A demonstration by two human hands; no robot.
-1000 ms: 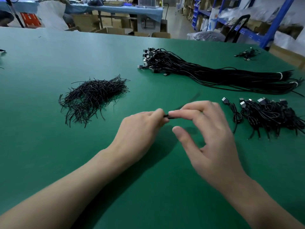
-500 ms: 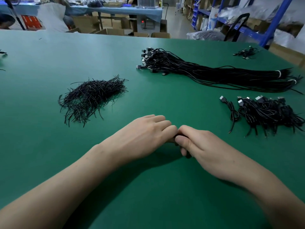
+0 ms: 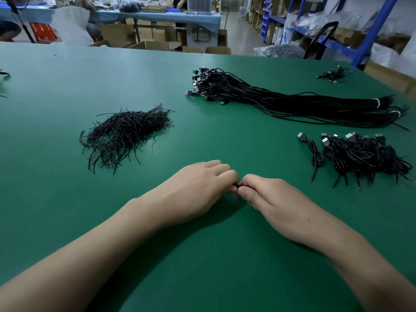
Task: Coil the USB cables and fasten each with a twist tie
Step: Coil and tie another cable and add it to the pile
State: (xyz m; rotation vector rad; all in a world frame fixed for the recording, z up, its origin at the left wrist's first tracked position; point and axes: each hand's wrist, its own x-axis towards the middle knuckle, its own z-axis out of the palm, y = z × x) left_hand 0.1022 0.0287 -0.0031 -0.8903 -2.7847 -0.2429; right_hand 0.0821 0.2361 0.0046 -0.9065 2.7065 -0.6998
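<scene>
My left hand (image 3: 198,188) and my right hand (image 3: 274,199) meet fingertip to fingertip low over the green table (image 3: 56,199). Both have curled fingers pinching a thin black strand (image 3: 238,192). Only a sliver of it shows between them, and whether it is a twist tie or a cable I cannot tell. A loose heap of black twist ties (image 3: 126,134) lies to the far left of my hands. A long bundle of straight USB cables (image 3: 281,100) stretches across the far right. A pile of coiled, tied cables (image 3: 360,154) sits at the right.
A small cluster of cables (image 3: 335,74) lies near the table's far right corner. Beyond the far edge are cardboard boxes (image 3: 148,45), a blue-covered bench (image 3: 157,16) and blue shelving (image 3: 371,30).
My right hand, raised with spread fingers a second ago, has dropped and curled in against my left. The strand that stuck out up-right is now tucked between the fingers.
</scene>
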